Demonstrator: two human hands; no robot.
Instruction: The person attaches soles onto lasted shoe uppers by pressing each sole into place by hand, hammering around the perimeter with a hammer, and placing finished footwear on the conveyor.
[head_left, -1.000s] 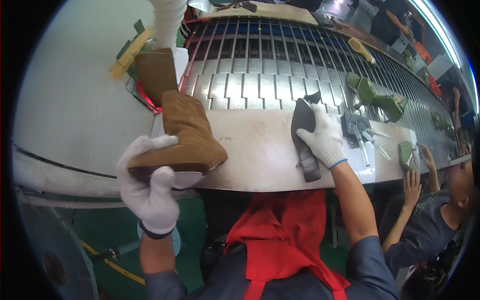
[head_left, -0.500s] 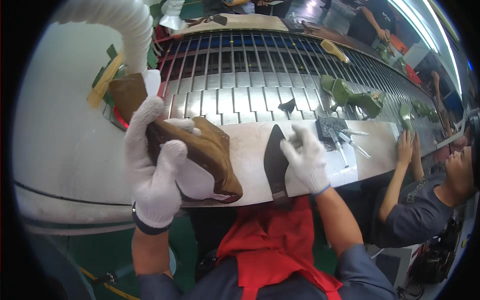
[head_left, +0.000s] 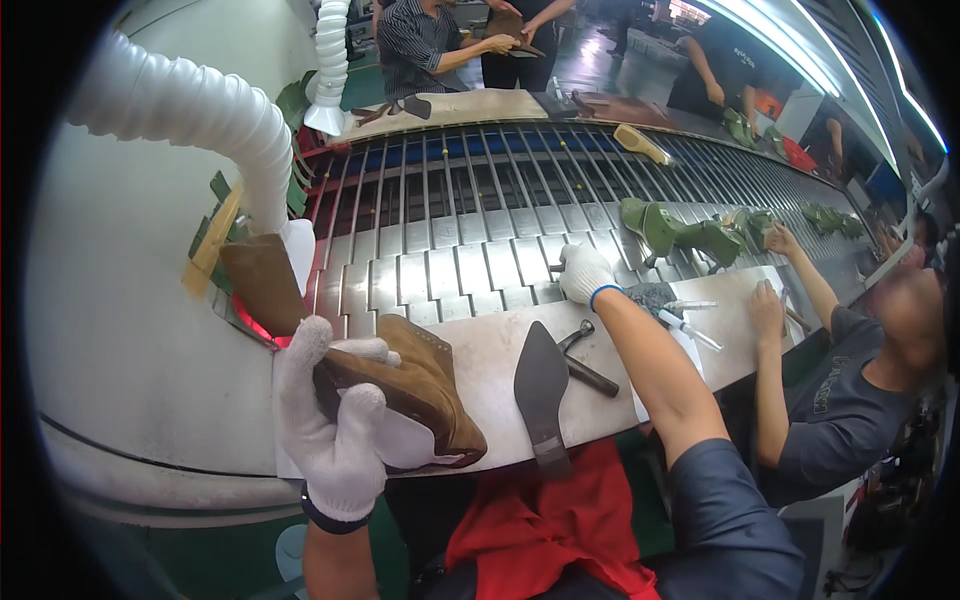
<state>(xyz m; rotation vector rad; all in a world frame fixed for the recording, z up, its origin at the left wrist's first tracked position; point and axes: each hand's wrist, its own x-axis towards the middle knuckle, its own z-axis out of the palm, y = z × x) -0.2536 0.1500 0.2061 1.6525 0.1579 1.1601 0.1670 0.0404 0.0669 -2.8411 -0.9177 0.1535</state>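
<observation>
My left hand (head_left: pixel 335 430), in a white knitted glove, grips a brown suede boot (head_left: pixel 425 385) on its side above the bench, its pale underside partly showing. My right hand (head_left: pixel 584 274), also gloved, stretches over the slatted conveyor (head_left: pixel 470 275). Its fingers are curled round a small dark piece (head_left: pixel 557 267), of which only a tip shows. On the bench lies a black pointed shoe sole (head_left: pixel 543 390), heel end toward me. Beside the sole, nearer my right arm, rests a hammer (head_left: pixel 590 370).
A dark grey block (head_left: pixel 652 296) and white pen-like tools (head_left: pixel 690 325) lie beside my right forearm. Green boots (head_left: pixel 690 235) and a yellow shoe form (head_left: pixel 642 144) sit on the conveyor. A white duct (head_left: pixel 200 110) hangs at left. A co-worker's arms (head_left: pixel 775 330) are close at right.
My right hand has moved from beside the sole forward over the conveyor and closed on the small dark piece. The hammer has come into view. My left hand still holds the boot.
</observation>
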